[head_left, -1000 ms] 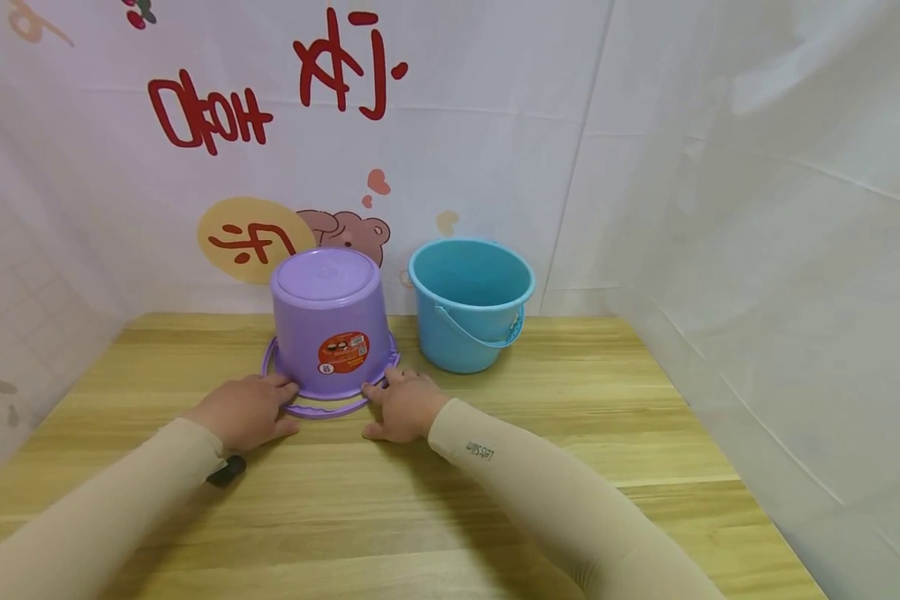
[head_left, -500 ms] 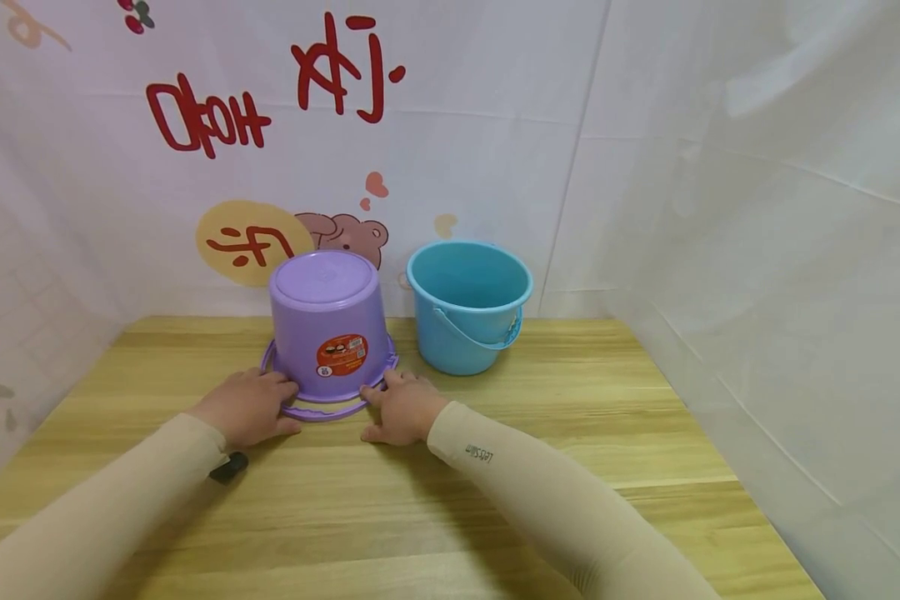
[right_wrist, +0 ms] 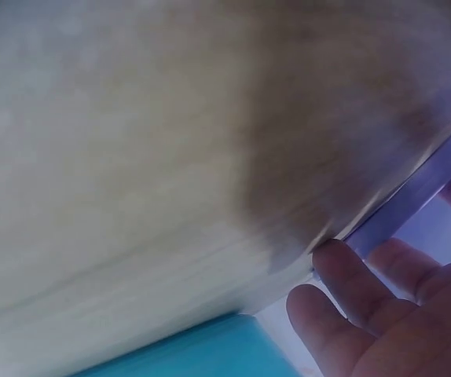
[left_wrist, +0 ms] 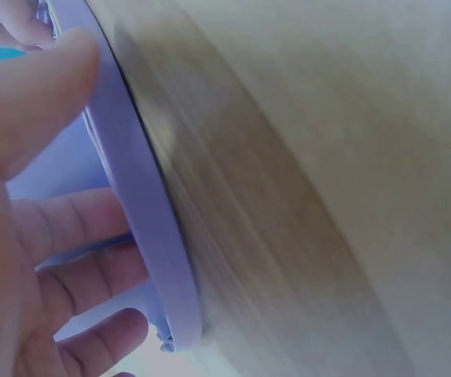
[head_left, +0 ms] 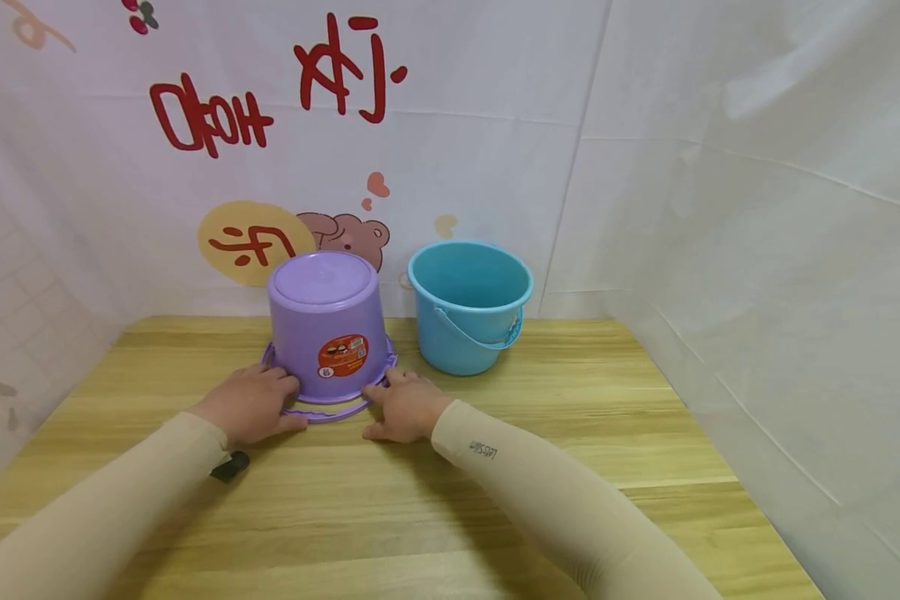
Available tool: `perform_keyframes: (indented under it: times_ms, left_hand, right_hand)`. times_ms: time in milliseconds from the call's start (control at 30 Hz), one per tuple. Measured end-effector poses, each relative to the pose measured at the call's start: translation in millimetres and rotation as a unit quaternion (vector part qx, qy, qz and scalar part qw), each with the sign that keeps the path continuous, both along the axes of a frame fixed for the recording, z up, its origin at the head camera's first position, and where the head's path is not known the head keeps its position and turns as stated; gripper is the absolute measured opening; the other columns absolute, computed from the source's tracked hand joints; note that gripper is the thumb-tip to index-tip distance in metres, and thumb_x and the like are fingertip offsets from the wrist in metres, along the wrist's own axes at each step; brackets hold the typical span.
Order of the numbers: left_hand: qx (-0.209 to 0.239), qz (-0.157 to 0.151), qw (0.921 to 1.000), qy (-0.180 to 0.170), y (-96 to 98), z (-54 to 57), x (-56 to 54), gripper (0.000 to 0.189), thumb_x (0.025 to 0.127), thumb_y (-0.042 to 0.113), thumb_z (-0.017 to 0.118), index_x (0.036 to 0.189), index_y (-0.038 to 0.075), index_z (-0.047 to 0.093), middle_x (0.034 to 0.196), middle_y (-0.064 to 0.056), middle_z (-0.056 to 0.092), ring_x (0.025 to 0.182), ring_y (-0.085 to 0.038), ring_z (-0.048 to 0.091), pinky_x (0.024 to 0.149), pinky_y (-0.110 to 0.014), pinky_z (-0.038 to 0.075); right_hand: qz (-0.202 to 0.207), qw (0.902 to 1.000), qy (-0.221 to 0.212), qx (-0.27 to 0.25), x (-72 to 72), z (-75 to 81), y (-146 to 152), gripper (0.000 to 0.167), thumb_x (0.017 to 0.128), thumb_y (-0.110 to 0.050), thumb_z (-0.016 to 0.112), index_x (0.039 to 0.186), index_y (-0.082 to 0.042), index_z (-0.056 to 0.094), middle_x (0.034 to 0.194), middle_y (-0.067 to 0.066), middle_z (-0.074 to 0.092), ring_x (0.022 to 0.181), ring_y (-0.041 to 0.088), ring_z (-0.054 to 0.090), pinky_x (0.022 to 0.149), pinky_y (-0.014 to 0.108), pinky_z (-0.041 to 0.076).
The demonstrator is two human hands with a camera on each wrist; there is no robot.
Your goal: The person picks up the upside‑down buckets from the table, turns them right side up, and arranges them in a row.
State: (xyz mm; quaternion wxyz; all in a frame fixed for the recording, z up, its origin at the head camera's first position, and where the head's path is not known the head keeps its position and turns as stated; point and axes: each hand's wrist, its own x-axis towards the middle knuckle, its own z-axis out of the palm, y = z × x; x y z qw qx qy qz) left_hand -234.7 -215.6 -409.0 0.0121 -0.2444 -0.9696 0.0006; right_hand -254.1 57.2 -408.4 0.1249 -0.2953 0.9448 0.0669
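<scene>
A purple bucket stands upside down on the wooden table, its red label facing me. Its purple handle lies around the rim, low at the front. At the bucket's left front, my left hand pinches the handle: the thumb lies over its outer side and fingertips reach behind it, as the left wrist view shows. My right hand touches the rim and handle at the right front with extended fingers; its thumb stays clear of the handle.
A light blue bucket stands upright just right of the purple one, its handle hanging at the front. Printed white cloth closes the back and sides of the table. A small black object shows beneath the left wrist.
My left thumb has moved slightly right and up onto the handle. The purple bucket has shifted a tiny bit left. My right hand looks nearly still.
</scene>
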Motion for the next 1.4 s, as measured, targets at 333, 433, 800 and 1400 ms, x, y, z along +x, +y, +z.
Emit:
perform_keyframes:
  times_ms: [333,433,800,1400]
  left_hand:
    - [0.016,0.01,0.9998,0.008,0.4,-1.7,-0.8,0.035,0.099,0.051,0.068,0.097,0.016,0.066,0.095,-0.002,0.062,0.101,-0.034,0.063,0.097,-0.061,0.051]
    - [0.018,0.007,0.9997,0.016,-1.3,-1.8,-1.0,0.029,0.1,0.045,0.069,0.094,0.017,0.065,0.094,-0.002,0.062,0.101,-0.032,0.063,0.094,-0.06,0.051]
    - [0.037,0.017,0.9976,0.056,-4.2,0.7,-4.7,0.032,0.094,0.045,0.078,0.093,0.015,0.065,0.084,0.001,0.057,0.085,-0.024,0.054,0.082,-0.051,0.05]
    - [0.096,0.028,0.9886,0.112,-6.2,15.4,-3.3,0.034,0.09,0.041,0.083,0.092,0.01,0.069,0.079,-0.001,0.057,0.076,-0.023,0.053,0.073,-0.044,0.05]
  right_hand:
    - [0.0,0.9998,0.005,-0.02,-3.2,-3.8,2,0.077,0.101,-0.069,0.053,0.166,-0.033,0.034,0.174,0.013,0.028,0.156,0.04,0.034,0.126,0.051,0.034]
    - [0.003,0.9996,0.012,-0.024,-4.0,-4.3,3,0.077,0.101,-0.068,0.053,0.166,-0.031,0.035,0.173,0.012,0.028,0.155,0.04,0.037,0.126,0.051,0.035]
    - [0.016,0.9983,0.033,-0.044,-4.9,0.0,1,0.078,0.1,-0.068,0.056,0.163,-0.024,0.041,0.171,0.011,0.034,0.154,0.035,0.042,0.126,0.046,0.035]
    - [0.036,0.985,0.111,-0.128,-6.4,6.1,5,0.054,0.103,-0.057,0.058,0.14,-0.016,0.057,0.131,0.001,0.066,0.117,0.02,0.067,0.103,0.037,0.055]
